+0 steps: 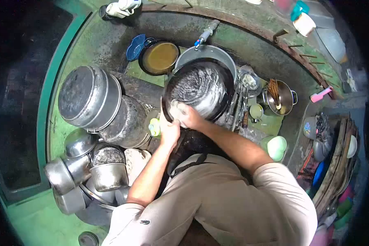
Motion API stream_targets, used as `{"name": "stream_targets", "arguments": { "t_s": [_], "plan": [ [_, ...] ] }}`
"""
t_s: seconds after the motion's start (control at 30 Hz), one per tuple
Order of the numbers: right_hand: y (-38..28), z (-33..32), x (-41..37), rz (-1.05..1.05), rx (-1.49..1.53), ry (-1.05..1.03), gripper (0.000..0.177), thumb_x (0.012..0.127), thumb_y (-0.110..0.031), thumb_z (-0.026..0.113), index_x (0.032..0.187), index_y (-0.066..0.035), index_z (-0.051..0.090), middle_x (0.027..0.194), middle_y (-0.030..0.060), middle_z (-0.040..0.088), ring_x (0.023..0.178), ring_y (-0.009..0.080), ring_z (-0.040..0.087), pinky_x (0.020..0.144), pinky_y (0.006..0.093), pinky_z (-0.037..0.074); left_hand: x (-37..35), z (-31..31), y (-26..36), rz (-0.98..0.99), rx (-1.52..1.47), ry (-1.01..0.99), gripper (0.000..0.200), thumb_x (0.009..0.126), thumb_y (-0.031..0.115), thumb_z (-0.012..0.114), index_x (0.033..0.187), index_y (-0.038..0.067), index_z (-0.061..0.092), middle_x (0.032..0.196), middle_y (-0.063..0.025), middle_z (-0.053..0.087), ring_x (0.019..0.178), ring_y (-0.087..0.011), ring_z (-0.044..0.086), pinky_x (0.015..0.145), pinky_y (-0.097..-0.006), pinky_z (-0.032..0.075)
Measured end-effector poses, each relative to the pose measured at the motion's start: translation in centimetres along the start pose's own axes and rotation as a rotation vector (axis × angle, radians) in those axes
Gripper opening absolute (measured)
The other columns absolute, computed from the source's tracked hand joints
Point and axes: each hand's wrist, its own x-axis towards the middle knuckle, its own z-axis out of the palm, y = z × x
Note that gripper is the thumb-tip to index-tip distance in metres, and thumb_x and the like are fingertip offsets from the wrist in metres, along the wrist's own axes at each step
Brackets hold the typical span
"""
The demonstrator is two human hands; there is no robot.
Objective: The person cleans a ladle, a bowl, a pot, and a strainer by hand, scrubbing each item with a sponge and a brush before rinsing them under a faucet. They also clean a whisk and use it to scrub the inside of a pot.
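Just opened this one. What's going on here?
A person grips the near edge of a large dark pan with the left hand. The right hand is inside it, at something pale, too unclear to name. Whitish suds streak the pan, which partly covers a grey tub below a tap. Large sooty pots and smaller metal pots are piled on the person's left.

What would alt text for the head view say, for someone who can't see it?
Two bare hands, left and right, hold a soapy dark pan partly over a grey tub, with metal pots piled to the left.
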Motion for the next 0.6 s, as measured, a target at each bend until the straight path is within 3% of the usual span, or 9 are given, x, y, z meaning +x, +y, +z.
{"name": "stream_targets", "arguments": {
  "t_s": [0.07,0.1,0.13,0.17,0.23,0.3,0.4,0.5,0.6],
  "plan": [
    [1.9,-4.8,-1.3,-0.197,-0.745,0.012,0.044,0.08,-0.033,0.062,0.117,-0.01,0.061,0.114,0.0236,0.061,0.115,0.0378,0.052,0.096,0.0539,0.039,0.3,-1.2,2.7,0.05,0.075,-0.017,0.087,0.068,-0.017,0.045,0.15,0.004,0.023,0.14,-0.0165,0.045,0.125,-0.0239,0.048,0.106,-0.0314,0.036],
    [-7.0,-7.3,-2.8,-0.074,-1.03,-0.073,0.045,0.079,-0.029,0.06,0.117,-0.005,0.06,0.115,0.0249,0.059,0.117,0.04,0.05,0.098,0.0561,0.037,0.7,-1.7,2.9,0.084,0.04,-0.045,0.088,0.068,-0.017,0.045,0.15,0.004,0.023,0.14,-0.0162,0.045,0.123,-0.0234,0.049,0.104,-0.031,0.038],
    [-4.2,-7.6,-1.9,-0.213,-1.218,0.178,0.044,0.079,-0.027,0.059,0.116,-0.003,0.06,0.115,0.0244,0.058,0.115,0.0393,0.051,0.098,0.0543,0.037,0.1,-1.1,4.6,0.014,0.068,-0.04,0.088,0.068,-0.017,0.045,0.15,0.005,0.024,0.141,-0.0161,0.045,0.122,-0.0228,0.049,0.103,-0.03,0.038],
    [-1.5,-7.5,-1.4,-0.355,-1.392,0.433,0.043,0.079,-0.025,0.058,0.115,0.0,0.059,0.115,0.0239,0.057,0.113,0.0386,0.051,0.099,0.0525,0.037,1.9,-1.0,-0.1,0.315,-0.041,-0.078,0.088,0.067,-0.017,0.046,0.15,0.005,0.025,0.143,-0.0168,0.043,0.123,-0.0228,0.048,0.104,-0.0302,0.037],
    [-5.4,-3.9,-1.8,-0.031,-1.074,-0.036,0.042,0.083,-0.022,0.056,0.118,0.002,0.057,0.125,0.0245,0.054,0.121,0.0368,0.048,0.104,0.0492,0.034,1.5,0.4,2.4,0.192,-0.143,0.01,0.086,0.068,-0.017,0.045,0.149,0.004,0.027,0.142,-0.018,0.044,0.126,-0.0245,0.046,0.105,-0.0307,0.035],
    [-4.4,0.2,-2.8,-0.22,-0.28,0.141,0.052,0.09,-0.036,0.055,0.126,0.001,0.053,0.129,0.0225,0.052,0.126,0.0354,0.045,0.109,0.0466,0.031,3.2,-0.1,2.7,0.276,-0.088,-0.063,0.08,0.07,-0.018,0.042,0.146,0.001,0.033,0.139,-0.0178,0.047,0.128,-0.0247,0.045,0.107,-0.0302,0.033],
    [-5.6,-3.7,-5.6,-0.188,-1.109,-0.062,0.063,0.082,-0.052,0.062,0.127,-0.009,0.055,0.133,0.0181,0.051,0.126,0.0328,0.046,0.107,0.0613,0.024,3.5,-1.8,4.0,0.073,-0.19,-0.166,0.082,0.069,-0.021,0.038,0.147,0.001,0.032,0.14,-0.016,0.047,0.127,-0.0214,0.046,0.108,-0.0309,0.033],
    [-3.8,-9.8,-7.3,-0.411,-1.56,0.152,0.029,0.081,-0.023,0.06,0.107,-0.013,0.064,0.11,0.0157,0.06,0.112,0.0359,0.055,0.103,0.0546,0.034,3.9,-1.6,4.7,0.186,-0.236,-0.273,0.08,0.072,-0.021,0.037,0.148,0.002,0.03,0.138,-0.0138,0.049,0.125,-0.0192,0.048,0.107,-0.0304,0.035],
    [-4.6,-7.6,-8.0,-0.473,-1.355,0.174,0.014,0.079,-0.014,0.056,0.09,-0.01,0.063,0.086,0.0112,0.06,0.094,0.0335,0.059,0.085,0.0478,0.046,4.8,-2.0,5.0,0.112,-0.262,-0.347,0.078,0.079,-0.016,0.043,0.151,0.009,0.026,0.136,-0.0138,0.051,0.114,-0.0196,0.056,0.091,-0.0285,0.049]
  ]
}}
